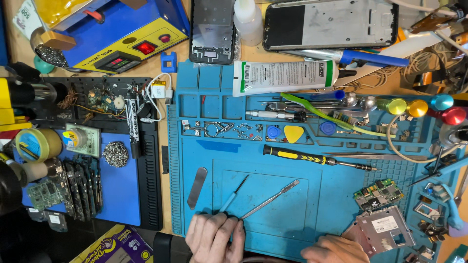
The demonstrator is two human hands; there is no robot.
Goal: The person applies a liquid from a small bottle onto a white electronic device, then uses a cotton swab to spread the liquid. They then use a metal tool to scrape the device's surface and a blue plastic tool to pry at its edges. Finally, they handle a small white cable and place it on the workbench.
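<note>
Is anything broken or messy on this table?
Yes. Phones lie taken apart: a bare phone frame at the top, a loose circuit board on the blue mat. Tiny screws sit scattered in its tray. The left hand holds two thin tools.

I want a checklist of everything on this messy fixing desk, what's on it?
Surface: blue silicone repair mat on a wooden desk.
Job's things: thin metal spudger and blue-handled tool by the left hand; grey metal phone frame by the right.
Clutter: white glue tube, black-and-yellow screwdriver, green circuit board, yellow pick.
Grippers: left hand grips both tools; right hand rests on the mat.
Cables: white cable.
Surroundings: blue-and-yellow machine.
</note>
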